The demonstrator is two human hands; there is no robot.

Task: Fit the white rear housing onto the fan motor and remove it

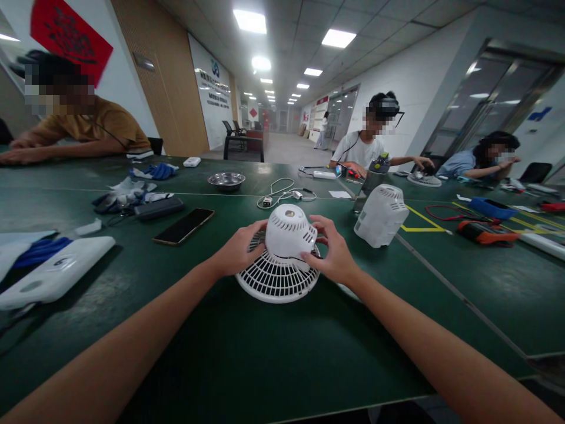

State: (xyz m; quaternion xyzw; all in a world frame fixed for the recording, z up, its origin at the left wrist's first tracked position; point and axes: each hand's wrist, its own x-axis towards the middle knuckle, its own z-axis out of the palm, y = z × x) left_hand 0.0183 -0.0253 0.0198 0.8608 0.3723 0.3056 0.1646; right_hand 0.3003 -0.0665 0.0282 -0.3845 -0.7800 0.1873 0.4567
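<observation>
A white fan head lies face down on the green table (273,341), its round grille (276,288) underneath and its rounded motor housing (289,232) on top. My left hand (242,250) curls round the left side of the housing, over the grille. From the right, my right hand (333,250) grips the housing, thumb at its lower edge. A slim dark line, perhaps a gap or wire, shows along the bottom of the housing. To the right stands a white vented plastic casing (382,217).
Left lie a phone (184,226), a black case (159,207) and a white power bank (57,272). Beyond the fan are a metal bowl (226,181) and a white cable (286,194). An orange multimeter (485,232) lies right. Several people sit around the table.
</observation>
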